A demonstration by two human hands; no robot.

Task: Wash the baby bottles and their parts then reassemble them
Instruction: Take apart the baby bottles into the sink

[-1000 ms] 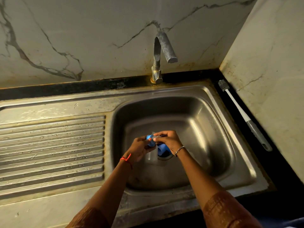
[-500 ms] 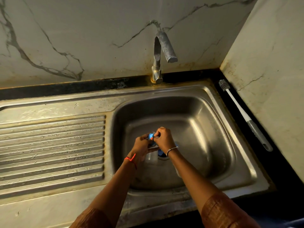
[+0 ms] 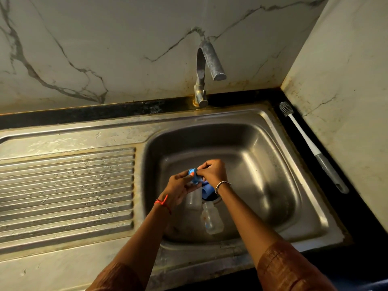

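Hands shifting up, baring bottle (image 3: 211, 219) at 6 o'clock. Left hand (image 3: 179, 186), right hand (image 3: 213, 173) both pinching blue ring (image 3: 193, 174); best gripping firmly, staying low over sink (image 3: 262, 164).

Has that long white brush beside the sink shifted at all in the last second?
No. The bottle brush lies on the same spot of the dark counter, right of the sink, unchanged against the faucet.

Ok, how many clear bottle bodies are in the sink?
2. One bottle lies on the sink floor near the drain; the second bottle sits beside it, partly under the left hand. Hands may hide more.
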